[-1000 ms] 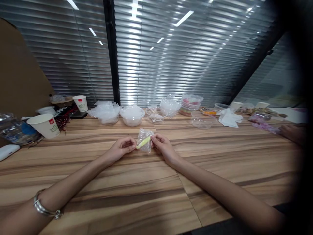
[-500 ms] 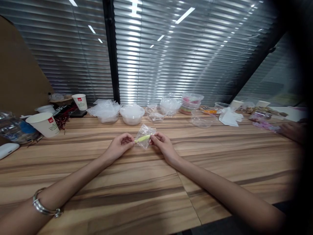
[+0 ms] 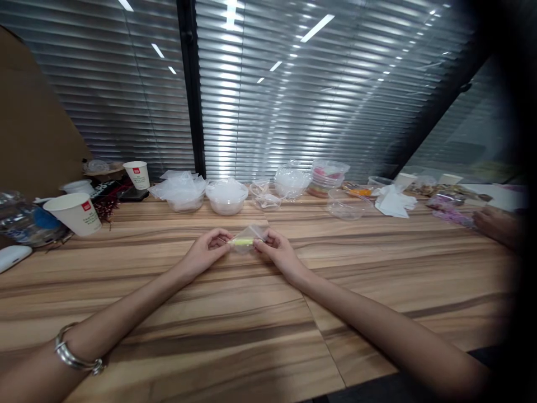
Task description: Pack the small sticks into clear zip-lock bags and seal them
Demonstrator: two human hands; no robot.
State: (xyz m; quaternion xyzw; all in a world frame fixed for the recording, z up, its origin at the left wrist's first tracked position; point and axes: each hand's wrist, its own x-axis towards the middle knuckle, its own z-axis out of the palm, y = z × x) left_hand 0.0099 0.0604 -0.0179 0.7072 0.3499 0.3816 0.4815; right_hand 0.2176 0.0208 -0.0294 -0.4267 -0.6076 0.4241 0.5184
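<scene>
A small clear plastic bag [image 3: 250, 231] with a slim yellow-green strip [image 3: 242, 242] in it is stretched between my hands, just above the wooden table [image 3: 235, 313]. My left hand [image 3: 208, 247] pinches its left end between thumb and fingertips. At the right end, my right hand [image 3: 277, 249] grips it the same way, thumb toward me. What the strip is, I cannot make out. Behind the bag stand a clear bowl with white contents [image 3: 227, 197] and a clear plastic cup lying on its side [image 3: 265, 196].
Paper cups [image 3: 78, 214], a bottle [image 3: 29, 218] and a white case [image 3: 13, 257] stand at left. Along the back are a bowl of plastic bags [image 3: 182, 193], stacked tubs [image 3: 329, 176], a clear lid [image 3: 347, 205] and white gloves [image 3: 394, 201]. Another person's hand [image 3: 497, 224] is at far right.
The yellow-green strip has turned from slanted to nearly level. The bag around it looks flatter, its lower corner pulled up. Both my hands keep their grip in about the same place.
</scene>
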